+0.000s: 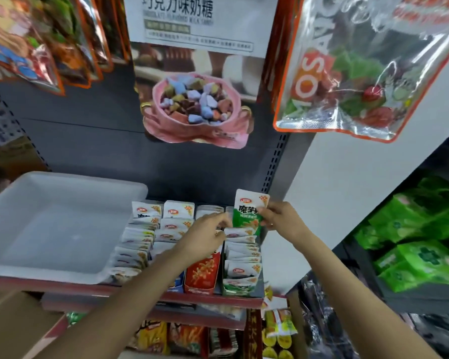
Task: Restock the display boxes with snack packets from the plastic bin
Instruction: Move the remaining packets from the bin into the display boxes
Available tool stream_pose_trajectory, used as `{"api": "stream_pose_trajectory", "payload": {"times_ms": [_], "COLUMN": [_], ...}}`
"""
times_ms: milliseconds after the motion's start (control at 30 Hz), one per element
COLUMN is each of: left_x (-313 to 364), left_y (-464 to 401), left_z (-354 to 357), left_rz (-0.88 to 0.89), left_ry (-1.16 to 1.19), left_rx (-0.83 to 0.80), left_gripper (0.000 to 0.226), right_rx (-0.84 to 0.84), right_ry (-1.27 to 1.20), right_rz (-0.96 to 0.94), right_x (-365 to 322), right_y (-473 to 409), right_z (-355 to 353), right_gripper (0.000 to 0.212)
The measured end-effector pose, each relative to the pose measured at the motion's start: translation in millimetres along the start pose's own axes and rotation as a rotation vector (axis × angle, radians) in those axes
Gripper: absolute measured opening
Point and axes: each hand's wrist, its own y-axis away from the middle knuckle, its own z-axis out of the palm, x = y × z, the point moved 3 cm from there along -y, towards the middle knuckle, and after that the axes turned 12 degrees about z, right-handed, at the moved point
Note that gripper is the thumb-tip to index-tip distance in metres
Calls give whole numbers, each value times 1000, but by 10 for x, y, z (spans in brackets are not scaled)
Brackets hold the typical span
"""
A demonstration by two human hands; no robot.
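In the head view, the right hand (280, 218) pinches a green-and-white snack packet (248, 215) by its right edge, holding it upright just above the back of the green display box (240, 257) at about 4 o'clock in the frame. The left hand (205, 237), at about 5 o'clock, reaches in with its fingers loosely bent at the packet's left edge and the top of the filed packets; whether it actually grips anything cannot be told. The green display box already holds a dense row of packets standing on edge, with a red display box (201, 277) touching it on its left and further rows of white packets (145, 229) beyond that. The white plastic bin (49, 224) sits on the shelf (210, 299) at 9 o'clock and looks empty, so the restocking seems nearly finished. The packet looks light, thin and pliable, with a slick foil skin that would bend if pushed from the top; it is best held by the sealed side or top edge, while the other hand parts the row to open a slot.
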Motion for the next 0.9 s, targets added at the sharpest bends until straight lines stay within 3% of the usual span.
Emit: {"api": "stream_pose_trajectory", "payload": {"times_ms": [200, 367, 533, 600, 667, 800, 900], "left_x": [-32, -41, -62, -53, -38, -14, -10], "left_y": [104, 127, 148, 154, 158, 179, 177], "left_z": [29, 37, 45, 42, 45, 83, 88], "left_rz": [21, 34, 33, 35, 37, 39, 40], "left_ry": [-45, -50, -47, -47, -58, -92, -104], "left_rx": [-23, -43, -51, -48, -59, -115, -117], "left_gripper": [28, 34, 35, 35, 36, 38, 37], "right_rx": [-31, -100, -68, -40, -45, -43, -66], "right_ry": [-62, 272, 37, 242, 427, 592, 682], "right_rz": [-2, 21, -78, -146, -97, -9, -73], "right_x": [39, 222, 15, -20, 36, 168, 198], "right_y": [-140, -180, -104, -127, -178, -245, -222], "right_z": [88, 141, 104, 138, 180, 143, 132], "right_gripper": [26, 14, 8, 12, 22, 21, 20]}}
